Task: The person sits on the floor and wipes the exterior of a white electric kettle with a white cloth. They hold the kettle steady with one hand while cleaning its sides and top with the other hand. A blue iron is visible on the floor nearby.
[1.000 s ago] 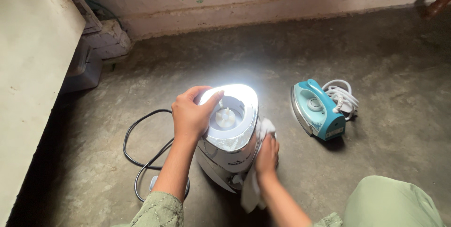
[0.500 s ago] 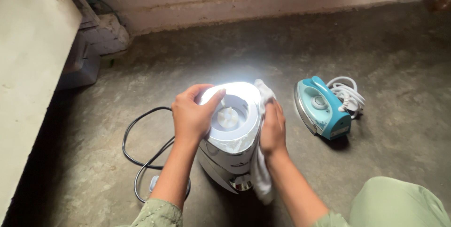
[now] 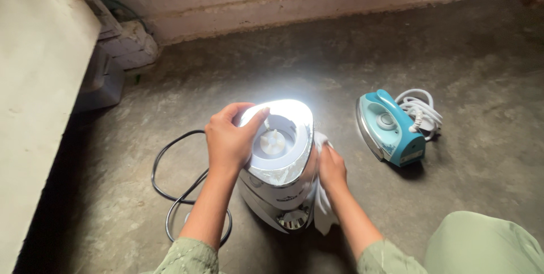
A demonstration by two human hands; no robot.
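The white mixer base (image 3: 280,163) stands on the grey concrete floor (image 3: 317,58), its rounded triangular top lit so brightly that the surface there washes out; only the small ribbed coupling (image 3: 271,141) in the recessed middle reads clearly. The left hand (image 3: 228,139) grips the base's left upper rim, fingers curled together over the edge with the thumb on top. The right hand (image 3: 332,167) presses a white cloth (image 3: 322,209) against the base's right side; its fingers lie close together, partly hidden behind the body. A black cord (image 3: 170,194) loops on the floor left of the base. Right of it, well apart, lies a teal iron (image 3: 388,128) with a shiny soleplate and a coiled white cord (image 3: 420,109).
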